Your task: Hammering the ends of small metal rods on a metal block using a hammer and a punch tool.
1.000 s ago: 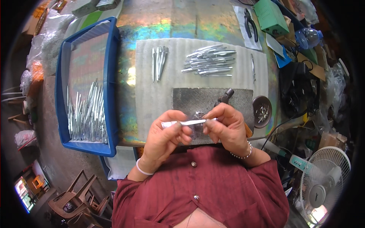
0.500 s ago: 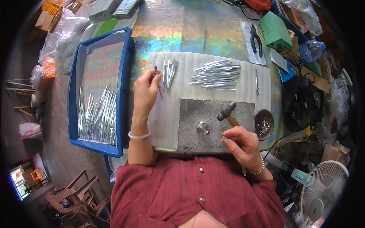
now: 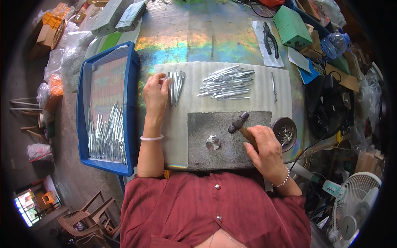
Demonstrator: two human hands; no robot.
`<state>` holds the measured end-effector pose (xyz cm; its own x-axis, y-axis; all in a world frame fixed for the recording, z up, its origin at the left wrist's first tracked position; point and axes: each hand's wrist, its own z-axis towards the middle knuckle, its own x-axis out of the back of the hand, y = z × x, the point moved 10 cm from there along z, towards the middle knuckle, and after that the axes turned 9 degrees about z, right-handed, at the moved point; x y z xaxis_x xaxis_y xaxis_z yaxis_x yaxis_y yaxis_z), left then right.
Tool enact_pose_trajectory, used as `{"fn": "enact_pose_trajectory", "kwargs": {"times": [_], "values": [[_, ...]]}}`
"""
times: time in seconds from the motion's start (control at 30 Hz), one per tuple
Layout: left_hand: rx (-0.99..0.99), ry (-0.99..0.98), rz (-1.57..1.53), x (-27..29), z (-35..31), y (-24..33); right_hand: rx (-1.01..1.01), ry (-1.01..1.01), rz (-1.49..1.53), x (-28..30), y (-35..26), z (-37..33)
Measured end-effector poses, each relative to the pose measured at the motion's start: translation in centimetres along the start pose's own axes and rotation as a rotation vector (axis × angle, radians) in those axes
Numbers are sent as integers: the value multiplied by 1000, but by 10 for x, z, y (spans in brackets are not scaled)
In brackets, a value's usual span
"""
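At the left of the foam sheet, my left hand (image 3: pixel 155 96) has its fingertips pinched together beside the top of a small fan of slim, tapered silvery metal pieces (image 3: pixel 177 87). Whatever lies between those fingertips is hidden. My right hand (image 3: pixel 265 149) curls over the wooden handle of a small hammer (image 3: pixel 238 122), whose dark head rests above a grey stone-like slab (image 3: pixel 198 155). A round, shiny metal block (image 3: pixel 213 142) stands on that slab, left of the hammer. A larger heap of similar slim pieces (image 3: pixel 226 83) lies on the foam sheet (image 3: pixel 173 134).
A blue tray (image 3: pixel 134 95) of slim metal pieces stands on the left. On the right sit a dark bowl (image 3: pixel 274 128) of small metal bits and a lone slim piece (image 3: pixel 273 87). Black-handled pliers (image 3: pixel 271 41), a green box (image 3: pixel 291 27) and a fan (image 3: pixel 356 202) are farther out.
My left hand has brought a slim metal piece up to the small fan of pieces. My right hand has moved onto the hammer handle. The whole view has shifted slightly.
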<state>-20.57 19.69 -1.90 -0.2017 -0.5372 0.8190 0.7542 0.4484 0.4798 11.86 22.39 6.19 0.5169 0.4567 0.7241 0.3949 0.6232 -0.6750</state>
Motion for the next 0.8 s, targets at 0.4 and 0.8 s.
{"fn": "enact_pose_trajectory", "kwargs": {"times": [0.4,0.8], "values": [[-360,-346,-175,-64,21,130,-100,-165,-201,-22,14,-8],[-344,-748,-11,-125,28,142,-145,-129,-66,-20,22,-15]]}}
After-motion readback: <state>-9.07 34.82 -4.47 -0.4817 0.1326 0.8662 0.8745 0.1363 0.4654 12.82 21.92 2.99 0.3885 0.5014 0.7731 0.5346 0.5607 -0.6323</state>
